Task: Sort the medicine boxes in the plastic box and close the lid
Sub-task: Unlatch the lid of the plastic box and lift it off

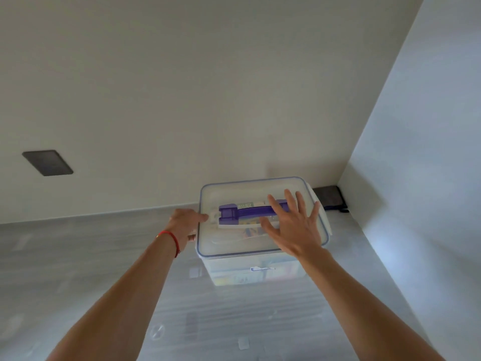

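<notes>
- The box [250, 272] stands on the grey counter [78, 269] near the corner, with the lid [234, 246] already on top and the medicine boxes [248, 231] dimly seen through it.
- Your right hand [294, 227] is spread wide, fingers straight, over the lid's right half by the purple handle [244, 211]; press down flat and evenly.
- Your left hand [184, 222] is at the lid's left edge; its fingers curl there, but you cannot tell whether they grip a latch.
- Judging by the right latch [322, 214], which looks flipped out, snap each side down in turn.
- A dark pouch [330, 198] lies behind, well clear; nothing blocks you.
</notes>
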